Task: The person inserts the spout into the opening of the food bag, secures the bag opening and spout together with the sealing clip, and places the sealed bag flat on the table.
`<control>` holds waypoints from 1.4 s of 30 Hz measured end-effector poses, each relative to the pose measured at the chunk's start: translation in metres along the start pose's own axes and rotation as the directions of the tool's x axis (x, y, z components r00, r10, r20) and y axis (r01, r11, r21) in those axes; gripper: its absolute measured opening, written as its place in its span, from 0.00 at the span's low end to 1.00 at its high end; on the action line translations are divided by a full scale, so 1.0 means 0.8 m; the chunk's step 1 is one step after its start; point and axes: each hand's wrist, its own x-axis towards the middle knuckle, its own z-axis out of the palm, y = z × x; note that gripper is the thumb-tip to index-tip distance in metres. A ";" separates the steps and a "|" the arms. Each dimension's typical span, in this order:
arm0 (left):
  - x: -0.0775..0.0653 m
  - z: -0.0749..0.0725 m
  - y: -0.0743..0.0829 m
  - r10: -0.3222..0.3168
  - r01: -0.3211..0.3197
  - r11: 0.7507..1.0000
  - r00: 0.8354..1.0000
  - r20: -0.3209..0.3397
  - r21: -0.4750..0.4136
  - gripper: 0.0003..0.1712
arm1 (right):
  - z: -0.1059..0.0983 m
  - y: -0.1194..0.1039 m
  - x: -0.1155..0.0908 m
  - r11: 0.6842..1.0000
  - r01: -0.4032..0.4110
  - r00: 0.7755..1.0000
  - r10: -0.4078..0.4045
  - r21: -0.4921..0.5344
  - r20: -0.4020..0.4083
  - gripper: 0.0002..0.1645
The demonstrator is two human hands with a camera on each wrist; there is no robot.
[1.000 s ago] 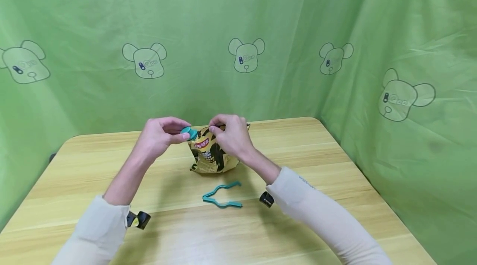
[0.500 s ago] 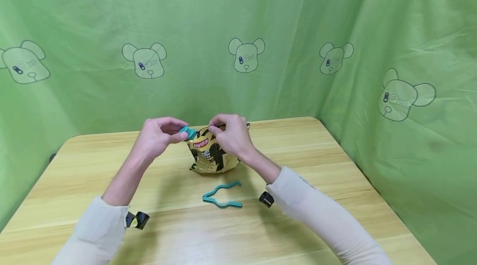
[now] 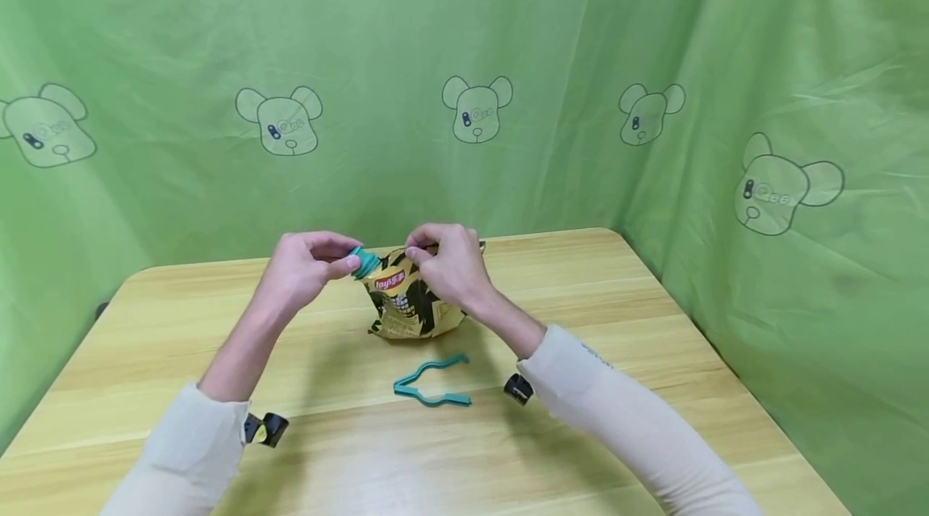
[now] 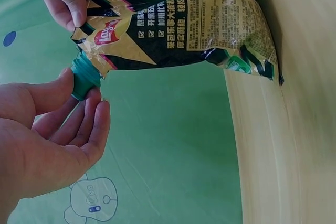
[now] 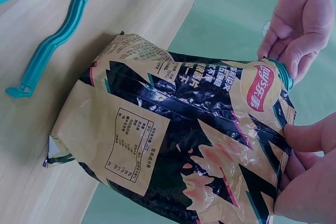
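A gold and black chip bag [image 3: 410, 302] stands upright on the wooden table. My left hand [image 3: 301, 270] pinches a small teal threaded spout [image 4: 85, 76] between thumb and fingers, at the bag's top left corner. In the left wrist view the spout's ridges show, and the bag's corner overlaps its inner end. My right hand [image 3: 457, 266] pinches the top edge of the bag, thumb in front, as the right wrist view also shows.
A teal bag clip [image 3: 431, 399] lies spread in a V on the table [image 3: 581, 298], nearer to me than the bag. Green curtains [image 3: 377, 97] with bear-head outlines hang close behind the table and along its right side.
My left hand has shifted slightly left and turned the spout, so its ridged side shows instead of its round face. The bag's left top corner moved a little left; my right hand keeps its hold.
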 end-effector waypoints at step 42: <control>-0.003 0.002 0.005 0.029 -0.028 0.999 0.999 -0.040 0.030 0.16 | 0.001 0.000 0.000 1.000 0.009 1.000 -0.009 -0.013 -0.011 0.05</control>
